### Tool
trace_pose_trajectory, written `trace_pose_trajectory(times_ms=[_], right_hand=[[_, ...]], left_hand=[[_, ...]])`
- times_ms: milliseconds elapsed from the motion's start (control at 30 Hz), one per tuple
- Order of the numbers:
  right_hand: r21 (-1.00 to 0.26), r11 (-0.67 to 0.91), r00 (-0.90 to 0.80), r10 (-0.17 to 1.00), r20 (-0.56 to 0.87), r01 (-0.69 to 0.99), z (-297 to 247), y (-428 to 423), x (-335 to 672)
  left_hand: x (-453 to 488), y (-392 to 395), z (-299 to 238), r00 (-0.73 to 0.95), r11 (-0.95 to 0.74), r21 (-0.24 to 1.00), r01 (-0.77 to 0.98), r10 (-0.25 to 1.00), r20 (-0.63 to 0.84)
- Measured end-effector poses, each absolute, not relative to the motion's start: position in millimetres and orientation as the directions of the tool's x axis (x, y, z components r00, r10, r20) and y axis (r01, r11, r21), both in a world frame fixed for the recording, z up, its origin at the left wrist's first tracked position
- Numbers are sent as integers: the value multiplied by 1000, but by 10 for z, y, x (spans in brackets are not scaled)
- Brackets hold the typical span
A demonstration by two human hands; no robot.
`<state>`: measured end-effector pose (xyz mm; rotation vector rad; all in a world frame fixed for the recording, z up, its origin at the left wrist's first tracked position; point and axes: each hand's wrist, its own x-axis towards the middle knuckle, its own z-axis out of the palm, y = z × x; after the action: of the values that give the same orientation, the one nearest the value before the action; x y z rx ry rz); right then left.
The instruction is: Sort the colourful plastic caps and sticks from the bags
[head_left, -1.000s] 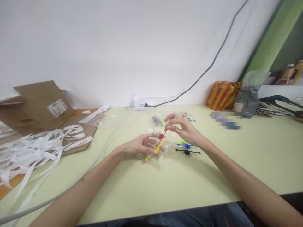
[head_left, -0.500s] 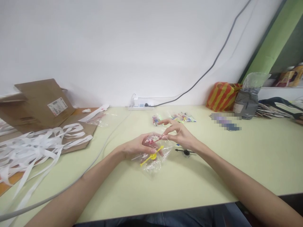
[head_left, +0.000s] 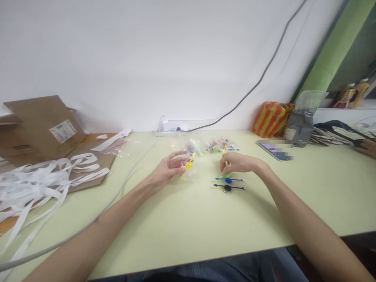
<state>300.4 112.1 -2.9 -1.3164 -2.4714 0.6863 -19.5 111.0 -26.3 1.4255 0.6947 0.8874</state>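
My left hand [head_left: 169, 169] holds a crumpled clear plastic bag [head_left: 192, 172], with the thumb against a yellow arrow spinner [head_left: 188, 166]. Something red [head_left: 179, 165] shows between the fingers. Further right, my right hand [head_left: 236, 162] is low over the table, fingertips pinched together just behind a green spinner [head_left: 225, 176]. What the pinch holds, if anything, is hidden by the fingers. In front of the green one lie a blue arrow spinner [head_left: 228, 180] and a black arrow spinner [head_left: 227, 188], side by side and roughly parallel.
Bagged colourful spinners [head_left: 221, 145] lie toward the wall, near a power strip [head_left: 169, 133]. White straps [head_left: 44, 180] and a cardboard box [head_left: 44, 125] fill the left. A phone [head_left: 273, 150], a striped bag [head_left: 268, 119] and another person's hand [head_left: 368, 148] are on the right.
My hands have separated. The right hand has left the bag and moved right, to the row of spinners. My left hand has shifted left and away from me with the bag.
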Motion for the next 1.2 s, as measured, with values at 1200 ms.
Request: trace_pose_trajectory(times_ms=[1200], right_hand=[[-617,618,-186,764,618,487,110,918,2464]], left_hand=[[-157,902,-140,767,20,997,76,637,-72]])
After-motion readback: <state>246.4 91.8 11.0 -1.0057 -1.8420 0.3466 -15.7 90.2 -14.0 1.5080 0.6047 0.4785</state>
